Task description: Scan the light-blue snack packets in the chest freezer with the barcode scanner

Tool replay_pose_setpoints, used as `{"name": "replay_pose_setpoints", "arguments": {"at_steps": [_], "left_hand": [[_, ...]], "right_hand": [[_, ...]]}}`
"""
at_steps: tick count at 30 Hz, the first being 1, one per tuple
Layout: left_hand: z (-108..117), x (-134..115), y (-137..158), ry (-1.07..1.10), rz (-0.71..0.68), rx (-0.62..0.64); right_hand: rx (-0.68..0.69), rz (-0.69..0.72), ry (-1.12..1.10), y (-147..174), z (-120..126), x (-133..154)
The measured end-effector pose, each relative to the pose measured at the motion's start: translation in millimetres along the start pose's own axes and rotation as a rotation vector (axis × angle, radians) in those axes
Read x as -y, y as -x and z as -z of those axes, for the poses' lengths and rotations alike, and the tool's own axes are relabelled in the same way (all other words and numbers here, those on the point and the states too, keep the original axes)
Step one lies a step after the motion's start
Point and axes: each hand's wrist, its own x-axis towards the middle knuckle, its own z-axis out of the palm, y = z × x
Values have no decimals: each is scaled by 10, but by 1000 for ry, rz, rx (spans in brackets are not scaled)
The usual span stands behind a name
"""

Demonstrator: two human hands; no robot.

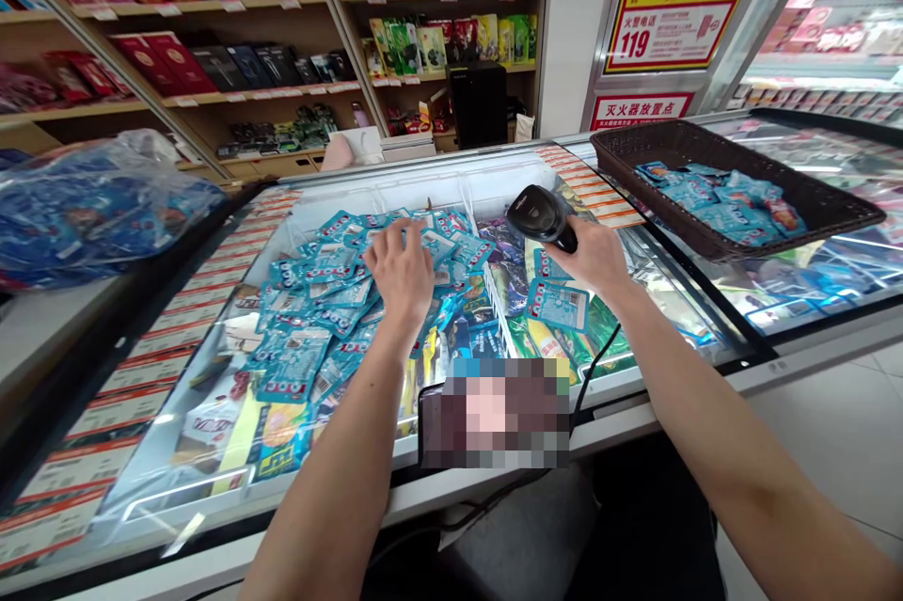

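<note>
My right hand [596,258] is wrapped round the handle of a black barcode scanner [537,213], held over the glass top of a chest freezer [169,375]. A thin black cable runs down by my right wrist. My left hand [403,272] rests palm down on a spread pile of small blue packets [331,262], its fingers slightly apart and bent; the fingertips are partly hidden. Under the scanner, a single blue packet [557,305] lies with its barcode side up, overlapping another. Coloured frozen-food packs show beneath the glass.
A brown woven basket [748,135] with several blue packets stands at the right. At the left lies a clear plastic bag [99,206] full of blue packs. A device with a blurred-out screen [494,418] sits at the front edge. Stocked shelves [275,8] stand behind.
</note>
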Motion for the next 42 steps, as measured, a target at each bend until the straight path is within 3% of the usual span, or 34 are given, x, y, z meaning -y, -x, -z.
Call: {"name": "replay_pose_setpoints", "arguments": {"at_steps": [4,6,11,18,24,28,32,38,42], "left_hand": [[-65,-117,13,125,-313,144],[-116,-146,27,164,-394,199],[-175,-130,52,155,-426,284],[-155,-172,29,232,-465,301],[-81,-375,31,540,-702,478],[-56,-501,110,512,-817,581],[-58,-525,166,427,-830,617],[-65,-420,121,455,-665,500],[-109,-365,117,454,-615,490]], "right_hand": [[5,2,-9,0,7,1],[12,-1,-8,1,12,1],[11,-3,-8,1,17,0],[8,11,-18,0,25,4],[2,12,-20,5,27,17],[10,20,-27,8,34,26],[12,16,-22,9,36,26],[-3,26,-14,14,24,24],[19,23,-18,14,23,22]]}}
